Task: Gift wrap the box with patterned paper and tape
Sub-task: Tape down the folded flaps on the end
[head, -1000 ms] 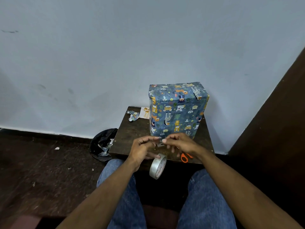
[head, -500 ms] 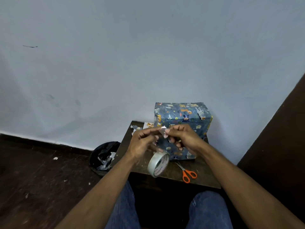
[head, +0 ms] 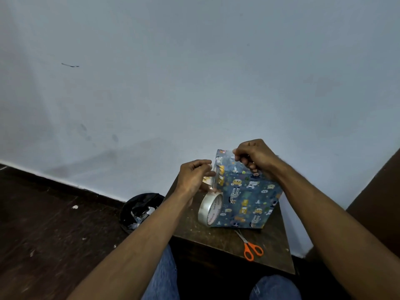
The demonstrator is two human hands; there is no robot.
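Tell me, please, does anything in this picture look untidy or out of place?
Mostly small litter. Pale scraps dot the dark floor left of the black bin, and specks cover the wooden table. The orange scissors lie near the table's front edge. The wrapped box looks undamaged.

Person, seen from own head camera. Left hand (head: 194, 176) and right hand (head: 255, 155): bare, without rings, watch or gloves visible. Both forearms (head: 138, 241) were bare to the frame's edge; no sleeves showed. Fine hairs showed along the right forearm's upper edge. Legs wore blue denim jeans (head: 162, 276), both knees visible at the bottom.
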